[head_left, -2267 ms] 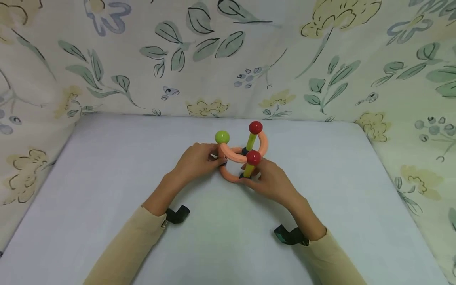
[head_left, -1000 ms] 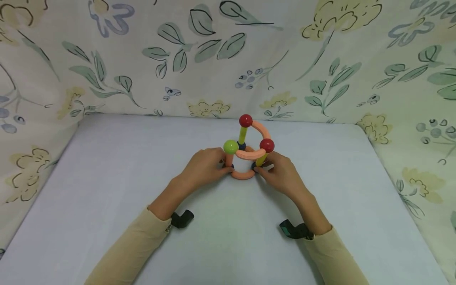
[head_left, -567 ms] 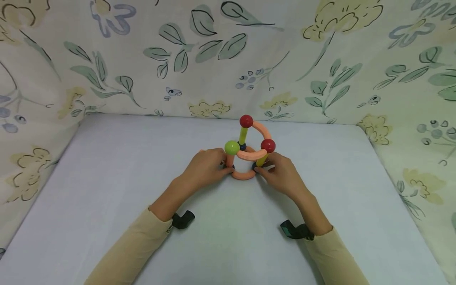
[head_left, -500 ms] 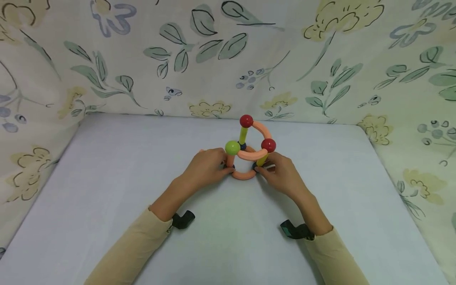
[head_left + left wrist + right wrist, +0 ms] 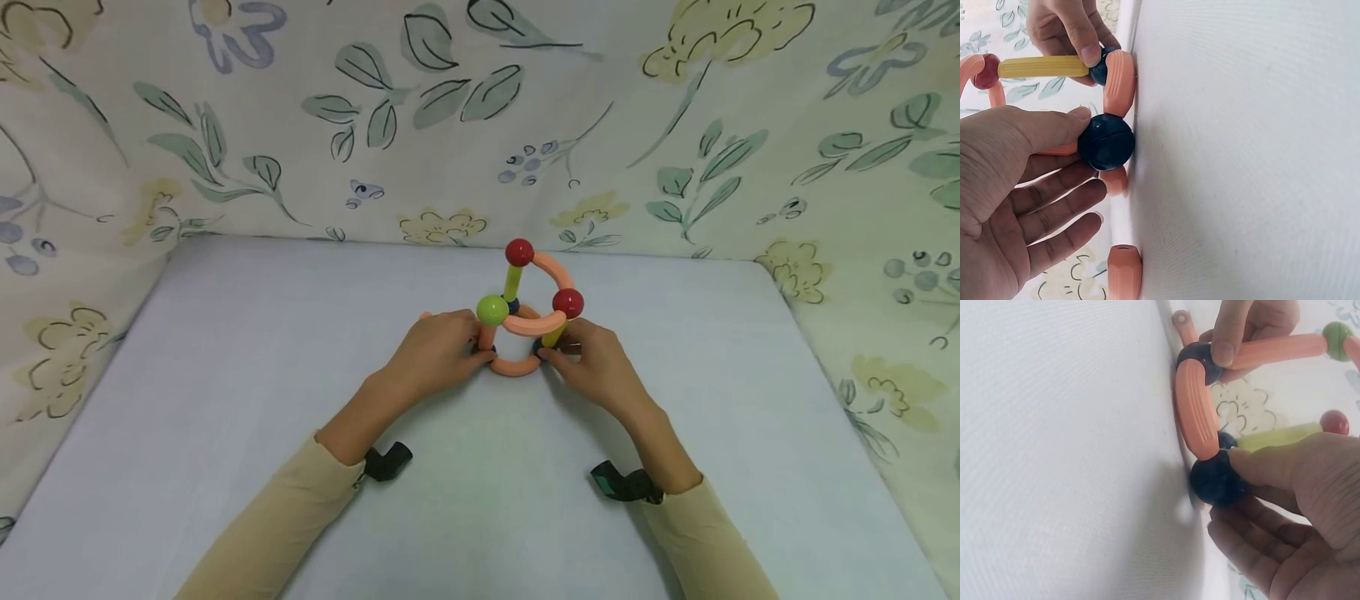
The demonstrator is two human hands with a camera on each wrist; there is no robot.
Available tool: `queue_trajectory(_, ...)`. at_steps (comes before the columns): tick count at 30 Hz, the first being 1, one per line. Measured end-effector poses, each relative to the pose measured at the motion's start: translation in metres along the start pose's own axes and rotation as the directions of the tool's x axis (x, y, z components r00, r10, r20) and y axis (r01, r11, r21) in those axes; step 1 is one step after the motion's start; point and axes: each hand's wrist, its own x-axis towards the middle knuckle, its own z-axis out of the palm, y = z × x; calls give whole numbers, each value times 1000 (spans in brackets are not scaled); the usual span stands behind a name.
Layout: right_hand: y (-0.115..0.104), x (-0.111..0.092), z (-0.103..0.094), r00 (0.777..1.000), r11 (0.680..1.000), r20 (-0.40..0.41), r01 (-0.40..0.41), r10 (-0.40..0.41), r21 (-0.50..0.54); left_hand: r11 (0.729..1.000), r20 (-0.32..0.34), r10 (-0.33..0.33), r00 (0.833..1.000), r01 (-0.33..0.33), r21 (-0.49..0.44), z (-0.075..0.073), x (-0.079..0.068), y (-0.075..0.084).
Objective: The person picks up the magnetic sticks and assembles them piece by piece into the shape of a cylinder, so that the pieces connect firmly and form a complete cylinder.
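Note:
A toy frame of magnetic balls and rods stands on the table, in the middle of the head view. On top it has a green ball [image 5: 492, 310], a front red ball [image 5: 567, 303] and a rear red ball [image 5: 519, 252], linked by curved orange rods [image 5: 534, 324]. Upright yellow and orange rods run down to navy balls at the base. My left hand [image 5: 435, 354] pinches the left navy ball [image 5: 1107, 142] between thumb and fingers. My right hand [image 5: 596, 367] grips the right navy ball [image 5: 1217, 479] the same way.
A loose orange rod [image 5: 1124, 272] lies on the white table [image 5: 480, 500] beyond my left hand, mostly hidden by it in the head view. Floral cloth [image 5: 450, 150] rises along the back and sides of the table.
Since the oldest frame the toy frame has turned, bringing the green ball forward and one red ball to the back. Both hands shifted slightly right with it, then stayed nearly still.

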Motion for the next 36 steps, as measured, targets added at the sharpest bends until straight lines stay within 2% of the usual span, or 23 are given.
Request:
queue_trajectory(13, -3, 1, -1, 1000, 1000, 3, -5, 5, 9, 1000, 25, -10, 1000, 10, -17, -3, -1, -3)
queue_trajectory(23, -1, -2, -1, 1000, 1000, -17, -14, 14, -15, 998, 99, -34, 995, 39, -55, -27, -5, -13)
queue_trajectory(31, 0, -3, 1, 1000, 1000, 5, -1, 1, 6, 992, 93, -120, 988, 124, -38, -43, -16, -22)
queue_trajectory(36, 0, -2, -2, 1000, 1000, -6, 14, -14, -4, 970, 18, -237, 971, 238, -45, -49, -19, -27)
